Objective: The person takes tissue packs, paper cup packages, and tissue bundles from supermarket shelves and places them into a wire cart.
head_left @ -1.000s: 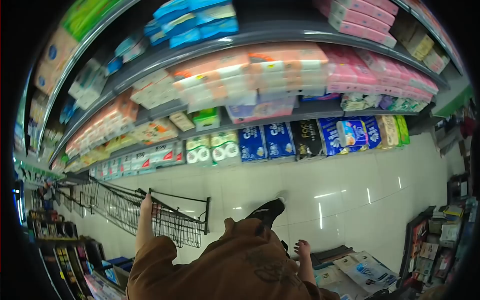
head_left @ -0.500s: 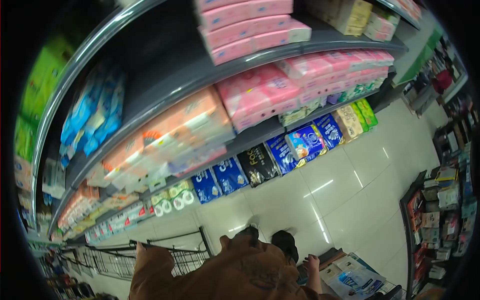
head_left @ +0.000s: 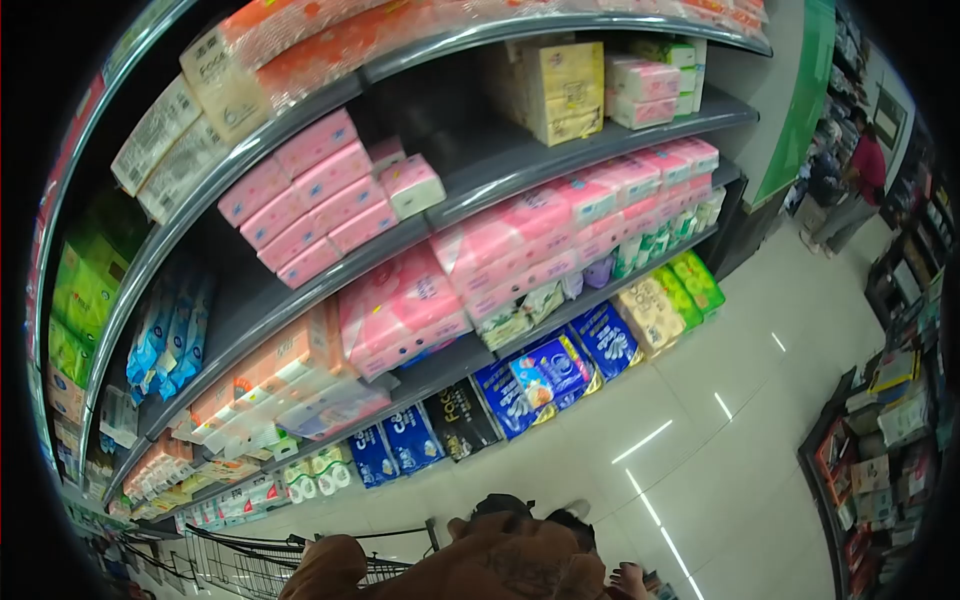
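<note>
My left hand shows as a small patch beyond my brown sleeve, at the rail of a black wire shopping cart. It appears closed on that rail, though its fingers are mostly hidden. My right hand hangs low at the bottom edge with loosely bent fingers apart, and no object shows in it. Ahead are shelves of tissue: large pink packs, orange packs and a stack of small pink packs. Blue packs and a black pack stand on the lowest level.
Grey shelf edges curve across the view. Pale tiled floor runs along the shelf foot. Racks of assorted goods border the right side. A person in a dark red top stands in the far aisle.
My view has tilted up, showing more upper shelf and the person at the far right. My right hand now sits lower in frame, and most of the goods beside it have left view.
</note>
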The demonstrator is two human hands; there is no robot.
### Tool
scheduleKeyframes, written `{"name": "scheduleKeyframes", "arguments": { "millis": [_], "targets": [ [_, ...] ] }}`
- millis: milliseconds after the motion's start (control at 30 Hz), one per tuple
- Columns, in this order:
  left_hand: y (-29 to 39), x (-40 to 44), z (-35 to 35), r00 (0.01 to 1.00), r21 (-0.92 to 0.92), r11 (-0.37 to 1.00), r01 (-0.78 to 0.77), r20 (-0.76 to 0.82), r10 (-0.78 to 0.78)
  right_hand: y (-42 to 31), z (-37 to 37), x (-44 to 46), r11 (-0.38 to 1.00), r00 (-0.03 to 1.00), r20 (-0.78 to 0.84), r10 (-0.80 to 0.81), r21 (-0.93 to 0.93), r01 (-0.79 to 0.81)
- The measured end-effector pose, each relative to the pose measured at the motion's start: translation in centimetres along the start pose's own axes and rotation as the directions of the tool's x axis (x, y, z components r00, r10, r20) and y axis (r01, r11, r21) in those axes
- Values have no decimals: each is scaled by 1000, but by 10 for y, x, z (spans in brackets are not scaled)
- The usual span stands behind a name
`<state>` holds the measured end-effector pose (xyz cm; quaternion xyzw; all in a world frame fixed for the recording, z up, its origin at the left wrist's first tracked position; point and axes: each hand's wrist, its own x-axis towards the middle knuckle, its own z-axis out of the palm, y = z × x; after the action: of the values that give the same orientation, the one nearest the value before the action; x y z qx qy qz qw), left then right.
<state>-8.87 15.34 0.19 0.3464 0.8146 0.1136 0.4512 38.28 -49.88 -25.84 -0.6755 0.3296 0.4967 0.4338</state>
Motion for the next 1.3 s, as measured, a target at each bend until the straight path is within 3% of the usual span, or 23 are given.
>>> {"name": "scheduleKeyframes", "arguments": {
  "millis": [100,133,267,367,567,600,800,833,867,967,1067,1200,1300],
  "targets": [
    [7,-42,52,1000,3,1000,9,1,-9,-78,-35,13,995,993,-82,-91,-48,87],
    [10,-55,67,1000,8,1000,10,3,-10,-100,-39,12,989,985,-97,-144,16,146],
    [19,-93,135,999,-2,999,34,10,-34,-180,-49,9,961,968,-26,-250,115,252],
    [32,-113,185,999,-17,999,52,7,-52,-207,-55,36,973,974,1,-225,49,225],
    [73,-134,280,997,-58,996,72,8,-71,-190,-106,156,998,1000,-13,2,69,-1],
    [84,-137,295,997,-66,995,74,10,-73,-190,-119,174,992,998,45,-40,124,34],
    [117,-153,345,994,-113,987,112,-9,-113,-342,-203,203,989,984,131,120,-102,-107],
    [122,-156,352,993,-116,987,116,-12,-118,-367,-213,216,997,989,136,-52,59,44],
    [127,-160,358,993,-118,986,118,-15,-121,-451,-194,166,989,998,-37,-59,-135,54],
    [139,-179,373,991,-124,985,118,-44,-124,-578,-164,149,975,980,-15,-197,-107,194],
    [137,-206,393,987,-148,980,131,-74,-143,-688,-133,137,923,951,77,-300,-229,310],
    [118,-251,419,973,-172,972,161,-139,-186,-775,-115,167,888,909,268,-318,-251,385],
    [95,-302,456,958,-199,963,184,-184,-222,-822,-120,199,879,926,287,-246,-336,338]
  ]
}}
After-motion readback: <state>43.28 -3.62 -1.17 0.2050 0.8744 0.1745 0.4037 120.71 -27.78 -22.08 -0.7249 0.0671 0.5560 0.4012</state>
